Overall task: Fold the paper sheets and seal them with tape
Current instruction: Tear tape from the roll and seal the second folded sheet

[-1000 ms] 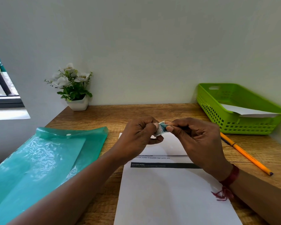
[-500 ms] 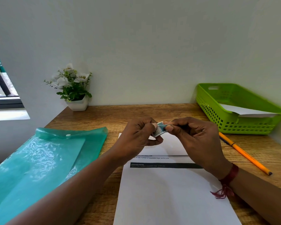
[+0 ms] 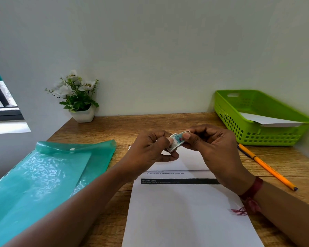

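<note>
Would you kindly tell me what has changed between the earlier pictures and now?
Almost nothing visibly moved. The left hand and right hand kept pinching the small tape roll between them above the paper sheet, with at most slight finger shifts; no strip is pulled free. The sheet, teal folder and green basket stayed put.

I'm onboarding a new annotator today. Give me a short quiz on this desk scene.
1. True or false: the left hand and right hand both hold the tape roll.
2. The orange pencil lies: A) on the teal folder; B) on the desk, right of the paper sheet; C) beside the flower pot.
3. What lies in the green basket?
Key: 1 true; 2 B; 3 white paper.
</note>
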A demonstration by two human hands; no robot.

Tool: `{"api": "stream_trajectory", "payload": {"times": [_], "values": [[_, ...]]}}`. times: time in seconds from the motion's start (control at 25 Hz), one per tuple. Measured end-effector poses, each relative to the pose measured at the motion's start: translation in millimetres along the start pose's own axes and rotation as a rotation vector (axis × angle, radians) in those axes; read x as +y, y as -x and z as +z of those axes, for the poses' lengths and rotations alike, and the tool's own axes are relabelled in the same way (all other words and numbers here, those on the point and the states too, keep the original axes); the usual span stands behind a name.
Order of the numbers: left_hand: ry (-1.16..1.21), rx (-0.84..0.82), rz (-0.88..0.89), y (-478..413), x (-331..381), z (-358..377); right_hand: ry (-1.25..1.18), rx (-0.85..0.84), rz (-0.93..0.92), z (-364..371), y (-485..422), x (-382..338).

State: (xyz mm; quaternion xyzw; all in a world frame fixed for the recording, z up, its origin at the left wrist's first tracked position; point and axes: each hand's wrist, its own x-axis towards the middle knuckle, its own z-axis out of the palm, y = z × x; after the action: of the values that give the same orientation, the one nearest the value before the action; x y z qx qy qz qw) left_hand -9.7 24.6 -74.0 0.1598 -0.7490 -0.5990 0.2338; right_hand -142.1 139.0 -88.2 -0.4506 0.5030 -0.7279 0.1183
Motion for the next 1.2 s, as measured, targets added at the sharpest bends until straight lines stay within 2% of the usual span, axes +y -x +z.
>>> {"api": "stream_trajectory", "payload": {"times": [0.32,1.2], "values": [[0.16,-0.005,-0.057,-2,-1,-2,-0.024,0.015,0.0,4,3,-6],[0.315,0.055,-0.121,-6,-3,2,-0.136,0.145,0.022,12,6,1]]}}
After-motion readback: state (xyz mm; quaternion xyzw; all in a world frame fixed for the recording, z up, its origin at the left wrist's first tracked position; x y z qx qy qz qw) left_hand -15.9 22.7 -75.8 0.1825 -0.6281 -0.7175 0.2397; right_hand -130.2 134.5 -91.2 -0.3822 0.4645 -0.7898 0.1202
